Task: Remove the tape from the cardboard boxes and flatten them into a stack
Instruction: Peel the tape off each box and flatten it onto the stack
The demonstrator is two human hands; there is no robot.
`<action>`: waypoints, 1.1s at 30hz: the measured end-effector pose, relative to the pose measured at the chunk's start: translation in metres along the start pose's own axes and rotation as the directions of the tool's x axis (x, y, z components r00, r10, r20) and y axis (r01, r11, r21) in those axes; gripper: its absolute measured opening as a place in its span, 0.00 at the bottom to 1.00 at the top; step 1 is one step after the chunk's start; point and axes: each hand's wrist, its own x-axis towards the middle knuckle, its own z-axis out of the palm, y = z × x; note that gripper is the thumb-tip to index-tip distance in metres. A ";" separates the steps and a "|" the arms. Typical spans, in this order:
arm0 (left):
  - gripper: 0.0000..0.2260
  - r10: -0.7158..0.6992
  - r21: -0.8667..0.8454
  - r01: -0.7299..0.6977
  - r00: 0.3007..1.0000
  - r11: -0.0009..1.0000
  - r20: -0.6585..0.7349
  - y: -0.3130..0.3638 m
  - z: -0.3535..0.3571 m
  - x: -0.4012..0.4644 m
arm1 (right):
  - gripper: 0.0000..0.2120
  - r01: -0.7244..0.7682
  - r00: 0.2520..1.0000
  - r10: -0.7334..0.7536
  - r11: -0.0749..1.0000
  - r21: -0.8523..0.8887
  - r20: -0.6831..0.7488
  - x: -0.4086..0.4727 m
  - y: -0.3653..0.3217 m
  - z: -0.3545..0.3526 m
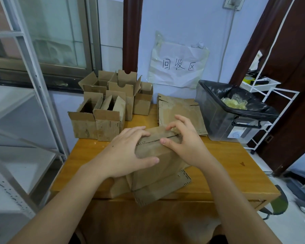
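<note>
A closed cardboard box [158, 166] stands on the wooden table [227, 166] in front of me, its bottom flaps splayed towards me. My left hand [128, 152] grips its left upper edge, thumb on the near face. My right hand [185, 141] rests on the top seam, and its fingers pinch a crumpled bit of clear tape [174, 129] at the far end of that seam. A flattened cardboard stack [180, 111] lies behind the box. Several open upright boxes [111, 103] stand at the back left.
A clear bin with a black liner [224, 110] holding wads of tape sits at the table's right rear. A paper sign [178, 64] hangs on the wall. Metal shelving [25, 103] stands to the left, a white rack [264, 85] to the right.
</note>
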 end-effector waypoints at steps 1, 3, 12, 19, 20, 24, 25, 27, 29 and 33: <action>0.41 0.010 -0.003 -0.010 1.000 1.000 0.007 -0.001 -0.001 -0.002 | 0.15 0.016 1.000 -0.016 1.000 -0.008 0.026 -0.002 0.001 -0.002; 0.41 0.027 -0.007 -0.027 1.000 1.000 0.003 -0.003 -0.002 -0.003 | 0.17 0.040 0.996 -0.037 0.998 -0.044 0.076 -0.005 0.002 -0.004; 0.41 0.039 -0.007 -0.039 0.999 0.999 -0.025 -0.005 0.000 -0.007 | 0.30 0.051 0.986 -0.048 0.999 -0.011 0.157 -0.011 -0.004 -0.012; 0.46 0.079 -0.004 -0.079 0.994 0.997 0.075 -0.020 -0.012 -0.020 | 0.25 0.053 0.988 -0.059 0.998 0.044 0.143 -0.007 0.004 -0.013; 0.46 0.084 -0.002 -0.084 0.994 0.996 0.066 -0.021 -0.011 -0.021 | 0.24 0.048 0.993 -0.053 0.998 0.049 0.106 -0.007 0.007 -0.014; 0.37 0.119 -0.024 -0.122 0.989 0.992 -0.086 -0.025 0.000 -0.022 | 0.19 0.054 0.998 -0.054 0.998 0.033 -0.017 -0.012 0.013 -0.017; 0.34 0.131 -0.022 -0.135 0.982 0.991 -0.134 -0.026 0.003 -0.022 | 0.17 0.070 0.997 -0.070 0.997 0.032 -0.021 -0.015 0.014 -0.015; 0.32 0.163 0.007 -0.165 0.965 0.986 -0.207 -0.027 0.011 -0.022 | 0.12 0.099 0.995 -0.099 0.995 0.020 -0.025 -0.022 0.016 -0.010; 0.33 0.210 0.055 -0.203 0.938 0.978 -0.275 -0.027 0.019 -0.023 | 0.10 0.117 0.992 -0.116 0.993 0.026 -0.047 -0.031 0.017 -0.006; 0.34 0.248 0.081 -0.235 0.904 0.969 -0.349 -0.027 0.033 -0.023 | 0.18 0.195 0.977 -0.187 0.978 0.078 -0.100 -0.052 0.007 0.002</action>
